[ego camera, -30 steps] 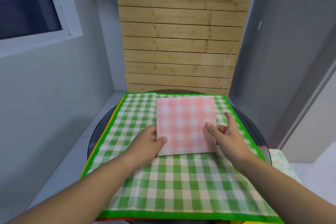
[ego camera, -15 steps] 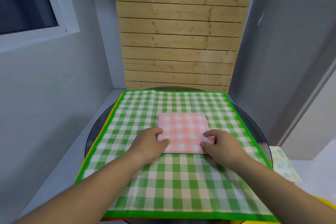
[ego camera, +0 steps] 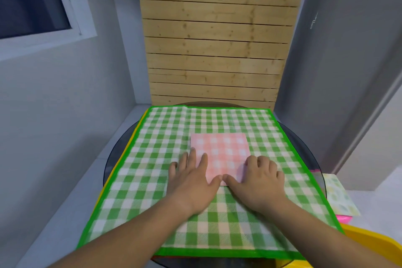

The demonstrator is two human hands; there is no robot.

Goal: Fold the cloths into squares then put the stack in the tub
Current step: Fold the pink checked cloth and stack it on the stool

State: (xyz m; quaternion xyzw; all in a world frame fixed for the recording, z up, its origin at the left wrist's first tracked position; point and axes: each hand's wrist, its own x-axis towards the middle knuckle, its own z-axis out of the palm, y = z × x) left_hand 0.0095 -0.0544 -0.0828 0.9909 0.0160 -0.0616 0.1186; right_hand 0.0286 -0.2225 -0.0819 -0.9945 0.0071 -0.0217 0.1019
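A pink checked cloth (ego camera: 224,150), folded into a small square, lies on the middle of a spread green checked cloth (ego camera: 156,150). My left hand (ego camera: 191,178) lies flat on the pink cloth's near left part, fingers straight. My right hand (ego camera: 258,178) rests on its near right corner with fingers bent, tips down on the fabric. My two thumbs meet at the pink cloth's near edge. A yellow tub (ego camera: 374,248) shows its rim at the lower right.
The cloths lie on a round dark glass table (ego camera: 304,143). A yellow cloth edge (ego camera: 121,159) peeks out under the green one at the left. A pale patterned folded cloth (ego camera: 339,196) lies on something pink to the right. A wooden slat wall stands behind.
The pink cloth went from a larger rectangle to a smaller square. My hands pinched its near edge, and now they lie on top of it.
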